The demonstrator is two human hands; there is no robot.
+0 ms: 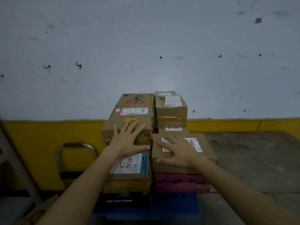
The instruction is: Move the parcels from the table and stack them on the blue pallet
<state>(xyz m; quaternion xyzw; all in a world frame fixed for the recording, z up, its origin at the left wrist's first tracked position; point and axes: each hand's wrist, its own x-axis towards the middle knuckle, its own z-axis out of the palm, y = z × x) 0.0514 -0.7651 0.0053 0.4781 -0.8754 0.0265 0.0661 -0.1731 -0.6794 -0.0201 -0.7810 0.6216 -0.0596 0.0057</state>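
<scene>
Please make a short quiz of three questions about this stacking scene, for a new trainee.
1. True or false: the left hand lies flat, fingers spread, on a brown parcel.
2. The parcel under the right hand rests on a box of which colour? A) pink B) green C) white
3. Fill in: the stack stands on a ____ pallet.

Key: 1 true; 2 A, the pink box; 3 blue.

The blue pallet (177, 207) shows only as a dark strip beneath the stacked boxes, its lower part blurred. Print on every shipping label is too small to read, and the right hand (180, 151) covers part of the label on the front right box (206, 148). The black box (126, 200) at the bottom carries blurred white lettering. Both forearms run off the bottom edge.
</scene>
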